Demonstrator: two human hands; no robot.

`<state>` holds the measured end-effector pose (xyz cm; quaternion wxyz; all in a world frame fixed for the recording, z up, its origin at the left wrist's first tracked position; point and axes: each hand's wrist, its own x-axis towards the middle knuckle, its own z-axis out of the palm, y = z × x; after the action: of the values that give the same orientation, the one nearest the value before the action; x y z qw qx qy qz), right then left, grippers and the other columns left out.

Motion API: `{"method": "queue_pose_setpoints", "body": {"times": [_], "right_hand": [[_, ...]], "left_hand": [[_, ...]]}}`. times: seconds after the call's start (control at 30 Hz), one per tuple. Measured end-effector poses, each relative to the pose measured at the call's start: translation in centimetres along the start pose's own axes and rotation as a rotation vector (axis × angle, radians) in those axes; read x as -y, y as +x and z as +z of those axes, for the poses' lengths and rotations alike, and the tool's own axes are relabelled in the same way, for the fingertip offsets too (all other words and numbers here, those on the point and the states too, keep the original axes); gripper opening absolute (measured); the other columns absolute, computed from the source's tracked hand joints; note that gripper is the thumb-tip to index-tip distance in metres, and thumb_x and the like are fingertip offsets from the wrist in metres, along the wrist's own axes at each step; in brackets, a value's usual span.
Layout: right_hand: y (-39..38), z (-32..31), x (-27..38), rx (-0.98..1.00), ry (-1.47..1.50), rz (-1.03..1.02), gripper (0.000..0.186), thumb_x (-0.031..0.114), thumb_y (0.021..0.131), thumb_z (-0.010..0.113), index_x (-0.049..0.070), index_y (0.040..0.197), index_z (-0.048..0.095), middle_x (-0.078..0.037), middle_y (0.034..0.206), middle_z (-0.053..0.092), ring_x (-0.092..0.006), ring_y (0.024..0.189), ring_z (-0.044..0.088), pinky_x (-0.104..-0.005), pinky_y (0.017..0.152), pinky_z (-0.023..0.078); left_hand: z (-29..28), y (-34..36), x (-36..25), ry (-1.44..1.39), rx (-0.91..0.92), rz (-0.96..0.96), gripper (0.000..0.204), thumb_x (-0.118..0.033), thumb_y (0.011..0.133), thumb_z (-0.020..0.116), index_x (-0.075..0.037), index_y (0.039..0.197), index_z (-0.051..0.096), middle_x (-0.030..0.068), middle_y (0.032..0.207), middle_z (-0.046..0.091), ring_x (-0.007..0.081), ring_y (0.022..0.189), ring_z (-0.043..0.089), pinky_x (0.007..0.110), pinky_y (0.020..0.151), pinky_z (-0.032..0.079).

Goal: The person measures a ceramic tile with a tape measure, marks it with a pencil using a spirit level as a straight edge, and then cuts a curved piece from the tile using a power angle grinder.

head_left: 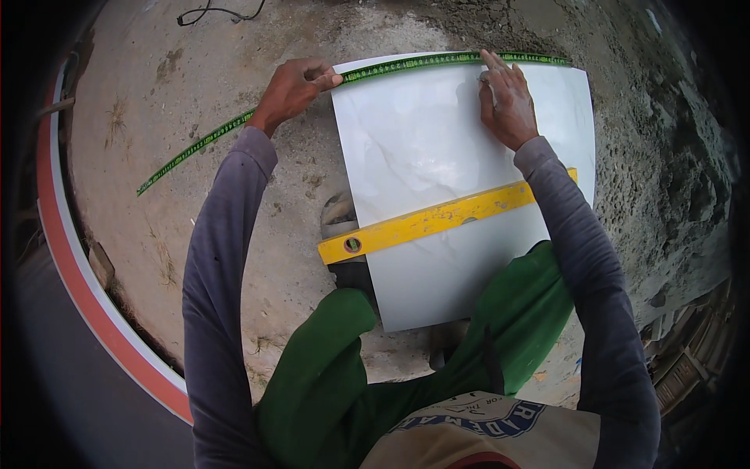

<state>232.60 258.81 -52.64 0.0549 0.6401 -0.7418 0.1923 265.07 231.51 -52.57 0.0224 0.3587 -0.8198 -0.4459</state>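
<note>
A white marbled tile point(437, 148) lies flat on the concrete floor in front of me. A long green ruler point(391, 66) runs along the tile's far edge and sticks out to the left over the floor. My left hand point(293, 90) pinches the ruler at the tile's far left corner. My right hand point(506, 102) rests on the tile near the far edge, a finger touching the ruler; it seems to hold a small marker, mostly hidden. A yellow spirit level point(430, 221) lies across the tile's middle.
My knees in green trousers point(328, 367) bracket the tile's near edge. Rough cement rubble point(680, 156) lies to the right. A red-and-white curved edge point(86, 281) borders the floor at left. A black cable point(211, 12) lies at the far side.
</note>
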Motion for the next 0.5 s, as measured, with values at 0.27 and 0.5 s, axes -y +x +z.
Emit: {"method": "queue_pose_setpoints", "body": {"times": [0.27, 0.5], "right_hand": [[-0.1, 0.4, 0.8, 0.066, 0.028, 0.02, 0.017, 0.008, 0.099, 0.062, 0.005, 0.115, 0.06, -0.018, 0.153, 0.062, -0.0374, 0.146, 0.055, -0.0567, 0.129, 0.034], [-1.6, 1.3, -0.2, 0.051, 0.071, 0.095, 0.021, 0.008, 0.107, 0.056, 0.002, 0.126, 0.06, -0.018, 0.156, 0.06, -0.0395, 0.147, 0.054, -0.0557, 0.129, 0.035]], "left_hand": [[-0.8, -1.0, 0.4, -0.077, 0.045, 0.023, 0.027, -0.032, 0.098, 0.082, -0.005, 0.099, 0.079, 0.0072, 0.095, 0.076, 0.0192, 0.089, 0.065, 0.039, 0.086, 0.051], [1.0, -0.1, 0.6, 0.099, -0.109, 0.023, 0.029, -0.032, 0.1, 0.08, -0.004, 0.1, 0.075, 0.0031, 0.089, 0.071, 0.0154, 0.083, 0.059, 0.036, 0.081, 0.049]]}}
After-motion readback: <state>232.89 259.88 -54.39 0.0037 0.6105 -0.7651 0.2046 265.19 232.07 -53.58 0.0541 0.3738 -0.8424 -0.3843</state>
